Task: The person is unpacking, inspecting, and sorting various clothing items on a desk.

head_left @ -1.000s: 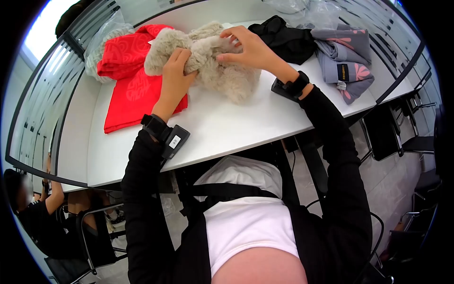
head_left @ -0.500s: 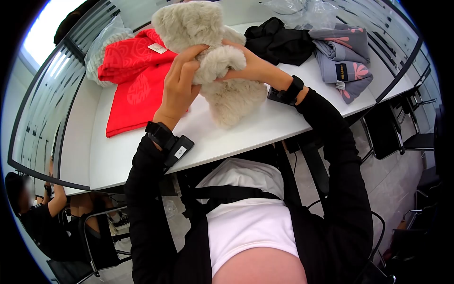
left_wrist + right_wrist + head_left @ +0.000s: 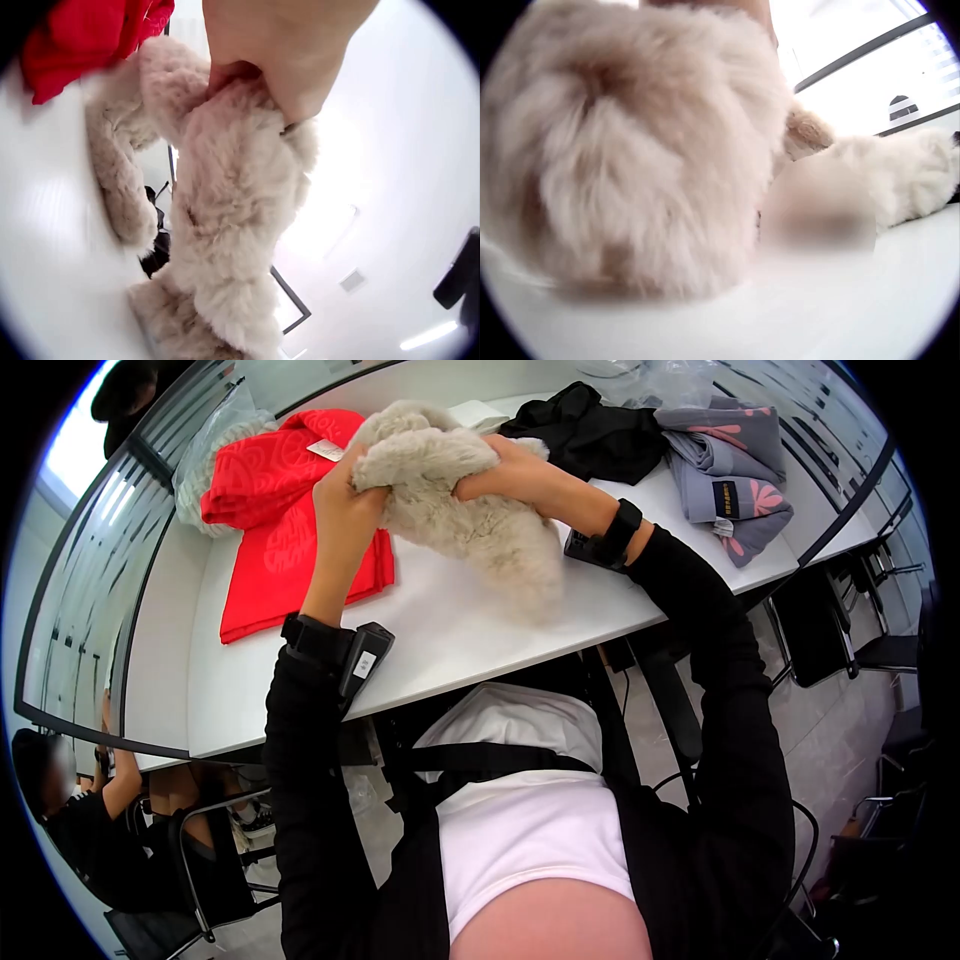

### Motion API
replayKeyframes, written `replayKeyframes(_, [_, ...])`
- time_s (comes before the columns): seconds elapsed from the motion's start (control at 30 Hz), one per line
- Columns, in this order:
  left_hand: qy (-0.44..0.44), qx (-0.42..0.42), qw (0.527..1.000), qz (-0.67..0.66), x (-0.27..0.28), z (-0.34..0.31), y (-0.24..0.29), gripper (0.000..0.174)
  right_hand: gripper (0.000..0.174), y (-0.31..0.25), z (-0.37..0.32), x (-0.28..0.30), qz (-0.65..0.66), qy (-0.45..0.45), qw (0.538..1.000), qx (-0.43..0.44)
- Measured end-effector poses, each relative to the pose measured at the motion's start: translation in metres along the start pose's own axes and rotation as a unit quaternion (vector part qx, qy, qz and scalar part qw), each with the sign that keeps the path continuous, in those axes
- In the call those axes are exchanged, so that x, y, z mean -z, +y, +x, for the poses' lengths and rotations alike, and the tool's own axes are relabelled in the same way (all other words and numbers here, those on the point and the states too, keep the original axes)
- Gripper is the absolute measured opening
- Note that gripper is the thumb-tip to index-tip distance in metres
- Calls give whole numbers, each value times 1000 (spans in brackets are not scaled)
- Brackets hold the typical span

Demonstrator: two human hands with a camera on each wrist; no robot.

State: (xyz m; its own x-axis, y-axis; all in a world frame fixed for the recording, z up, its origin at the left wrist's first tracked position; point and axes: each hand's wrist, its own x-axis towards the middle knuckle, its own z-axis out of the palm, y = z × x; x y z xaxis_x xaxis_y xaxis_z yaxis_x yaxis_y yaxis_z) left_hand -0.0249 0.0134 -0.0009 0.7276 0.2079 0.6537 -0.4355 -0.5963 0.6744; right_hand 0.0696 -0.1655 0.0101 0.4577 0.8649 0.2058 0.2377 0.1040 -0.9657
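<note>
A fluffy beige fur scarf (image 3: 465, 515) is held up over the white table (image 3: 470, 635), bunched near the hands, one thick end hanging toward the front edge. At its left side my left hand (image 3: 345, 505) grips the fur, the fingertips hidden behind it. My right hand (image 3: 525, 478) holds the scarf from the right, thumb on the near side and fingers tucked out of sight. In the left wrist view the fur (image 3: 232, 187) droops from the left hand (image 3: 281, 49). Fur (image 3: 645, 157) fills much of the right wrist view, close over the tabletop.
Folded red cloth (image 3: 290, 545) with a tag lies left of the scarf, beside a white knitted item (image 3: 195, 490) in clear plastic. Behind and right are black fabric (image 3: 595, 435) and folded grey fabric (image 3: 715, 480) with pink patterns. Glass partitions (image 3: 75, 600) border the table.
The scarf was gathered on the table, then raised upright between both hands. Now it is lower and stretched across, its loose end swung to the right, with the hands farther apart.
</note>
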Motion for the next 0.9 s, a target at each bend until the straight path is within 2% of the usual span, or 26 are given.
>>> replayKeyframes(0.1, [-35,71,967,-242,1,-1,-3,39,52,4,2,4,7,-34,999,5])
replayKeyframes(0.13, [-35,92,957,-272,0,-2,1,40,56,6,2,6,1,-46,999,12])
replayKeyframes(0.23, [-44,142,925,-349,-2,-8,10,44,49,2,-5,12,-26,-63,997,27])
replayKeyframes(0.4, [-98,165,869,-456,-3,-16,-2,47,49,2,-10,19,-71,-114,989,57])
replayKeyframes(0.5, [-191,118,787,-574,3,-13,-25,47,44,22,3,27,-51,-146,986,59])
replayKeyframes(0.53, [-139,142,833,-517,2,-13,-22,46,43,27,7,29,-39,-160,985,56])
replayKeyframes(0.6, [-34,184,903,-388,0,-10,-5,45,40,23,4,22,-56,-99,993,38])
replayKeyframes(0.63, [-45,152,912,-378,2,-9,-12,37,39,21,4,20,-64,-68,995,30])
replayKeyframes(0.73, [-38,160,952,-259,-1,-8,-13,37,40,37,19,29,-237,22,969,72])
replayKeyframes(0.77, [-59,177,949,-254,-2,-8,-12,58,38,37,19,28,-298,51,947,114])
replayKeyframes(0.83, [-86,114,981,-132,-12,-11,-21,74,34,38,19,25,-412,109,884,193])
replayKeyframes(0.9, [-110,82,991,8,-24,-14,-18,95,34,34,15,19,-436,131,869,194])
